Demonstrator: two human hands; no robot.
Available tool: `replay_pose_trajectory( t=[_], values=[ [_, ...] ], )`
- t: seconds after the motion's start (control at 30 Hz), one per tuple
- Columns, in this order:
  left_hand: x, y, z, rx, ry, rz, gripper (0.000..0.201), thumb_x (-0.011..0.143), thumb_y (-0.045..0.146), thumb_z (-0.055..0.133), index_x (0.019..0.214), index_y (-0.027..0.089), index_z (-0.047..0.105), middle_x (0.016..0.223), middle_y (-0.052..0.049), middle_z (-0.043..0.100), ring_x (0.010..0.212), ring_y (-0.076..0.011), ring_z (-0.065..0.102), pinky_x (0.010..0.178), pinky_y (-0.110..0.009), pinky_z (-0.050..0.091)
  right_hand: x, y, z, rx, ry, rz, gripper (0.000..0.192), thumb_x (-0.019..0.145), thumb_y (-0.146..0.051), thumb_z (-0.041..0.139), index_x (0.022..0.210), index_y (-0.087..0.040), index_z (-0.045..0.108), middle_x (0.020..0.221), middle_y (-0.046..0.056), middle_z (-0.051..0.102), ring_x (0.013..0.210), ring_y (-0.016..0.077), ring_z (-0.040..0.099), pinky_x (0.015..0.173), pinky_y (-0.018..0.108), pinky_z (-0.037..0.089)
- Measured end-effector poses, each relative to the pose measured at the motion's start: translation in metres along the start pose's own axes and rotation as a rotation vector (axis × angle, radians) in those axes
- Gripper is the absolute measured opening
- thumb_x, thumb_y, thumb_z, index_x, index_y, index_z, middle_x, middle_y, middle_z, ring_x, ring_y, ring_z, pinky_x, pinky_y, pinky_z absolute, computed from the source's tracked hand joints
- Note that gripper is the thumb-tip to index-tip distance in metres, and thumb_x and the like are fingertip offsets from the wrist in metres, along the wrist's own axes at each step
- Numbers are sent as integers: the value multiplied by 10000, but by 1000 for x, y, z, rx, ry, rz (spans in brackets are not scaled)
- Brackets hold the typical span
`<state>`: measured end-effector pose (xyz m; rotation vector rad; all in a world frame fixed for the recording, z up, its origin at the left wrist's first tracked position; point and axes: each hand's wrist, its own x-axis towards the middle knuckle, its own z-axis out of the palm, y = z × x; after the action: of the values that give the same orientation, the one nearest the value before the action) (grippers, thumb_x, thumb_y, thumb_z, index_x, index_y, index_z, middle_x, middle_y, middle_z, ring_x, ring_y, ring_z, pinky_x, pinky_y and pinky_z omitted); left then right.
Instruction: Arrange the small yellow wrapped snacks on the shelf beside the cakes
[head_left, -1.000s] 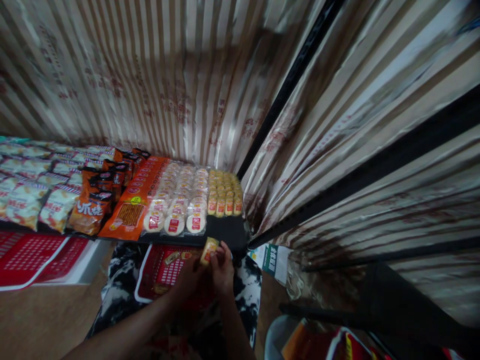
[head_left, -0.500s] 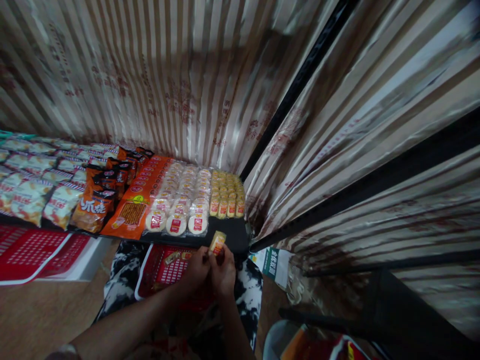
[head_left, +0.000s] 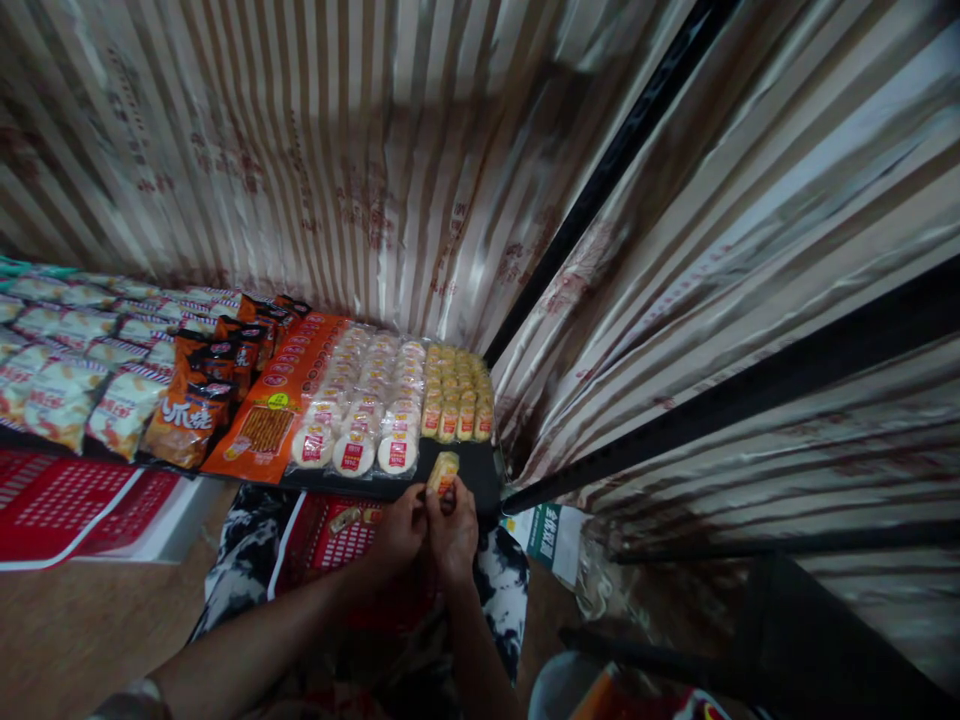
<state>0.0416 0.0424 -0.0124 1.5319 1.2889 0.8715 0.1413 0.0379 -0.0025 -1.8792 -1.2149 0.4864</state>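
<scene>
A small yellow wrapped snack is pinched by my right hand, held just over the front edge of the black shelf. My left hand is closed beside it, its fingertips at the packet's lower left corner. Behind the held piece, several matching yellow wrapped snacks stand in tight rows. To their left are rows of round white wrapped crackers. Under my hands, a red basket rests in my lap with a few wrapped pieces inside, partly covered by my forearms.
Orange pretzel-stick bags, brown snack bags and white bags line the black shelf to the left. Another red basket stands below. A striped curtain and black bars enclose the back and right.
Both hands have moved slightly forward and to the right with the wrapped snack, bringing it nearer the yellow rows. The view has shifted a little.
</scene>
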Motion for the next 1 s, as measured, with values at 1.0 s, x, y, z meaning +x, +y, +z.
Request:
replay_pose_trajectory(
  t=[1.0],
  values=[
    [47,-12,-21,777,130,530,491,856,136,360,1340,149,444,1397,-85,450,1388,-284,173,1093,-484,225,58,-1,47,19,107,-149,483,795,-317,455,1236,-123,491,988,118,567,884,210,548,762,314,475]
  ],
)
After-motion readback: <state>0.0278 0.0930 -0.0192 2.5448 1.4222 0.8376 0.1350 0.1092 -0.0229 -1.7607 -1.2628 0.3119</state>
